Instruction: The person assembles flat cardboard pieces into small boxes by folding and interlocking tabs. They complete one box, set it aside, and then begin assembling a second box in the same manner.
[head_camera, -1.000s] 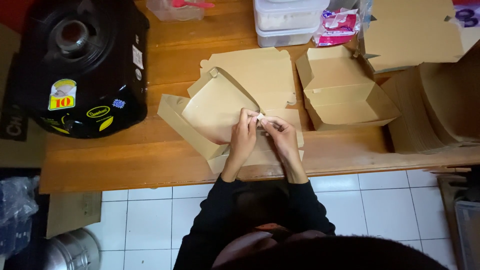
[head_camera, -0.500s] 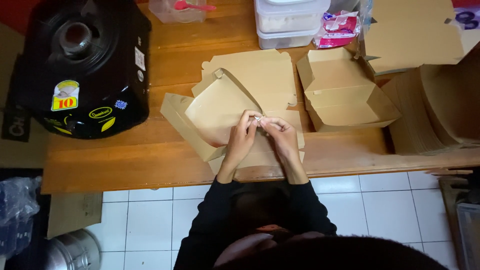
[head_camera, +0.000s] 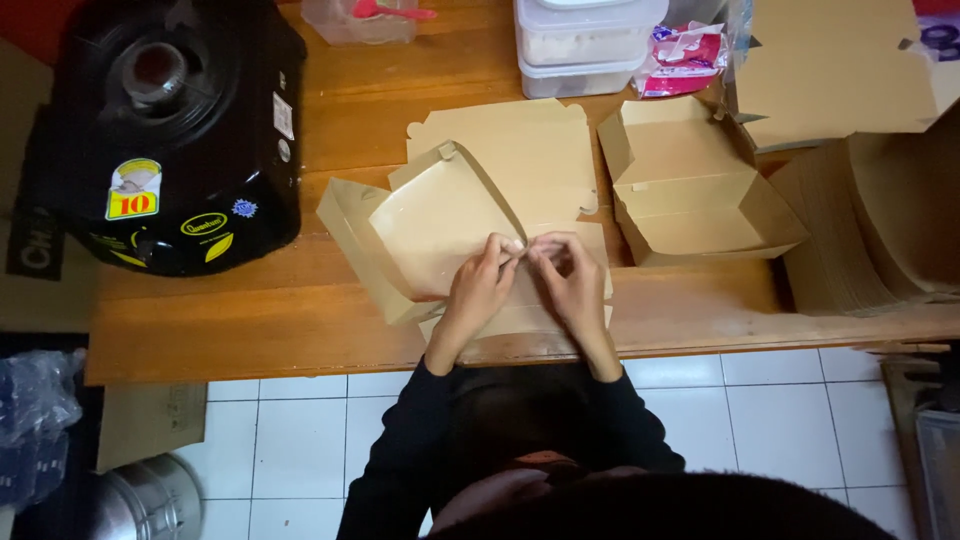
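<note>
Now both hands meet over a half-folded kraft box (head_camera: 440, 225) lying near the front edge of the tabletop (head_camera: 250, 330). The left hand (head_camera: 482, 283) and right hand (head_camera: 568, 278) come together fingertip to fingertip, pinching what looks like a corner flap of the box between them; the exact tab is too small to make out. The box's lid panel tilts up and away to the left, and another flat blank (head_camera: 520, 150) lies under and behind it.

By the look of it, the step in hand is locking a corner of the box into shape. The next move would likely call for pressing the flap home while the other hand steadies the wall, then doing the same at the remaining corners.

Just right of the hands stands a finished box (head_camera: 690, 185), open. A stack of blanks (head_camera: 870, 230) sits at the far right, a black cooker (head_camera: 160, 130) at the left, and plastic tubs (head_camera: 580, 40) at the back.
</note>
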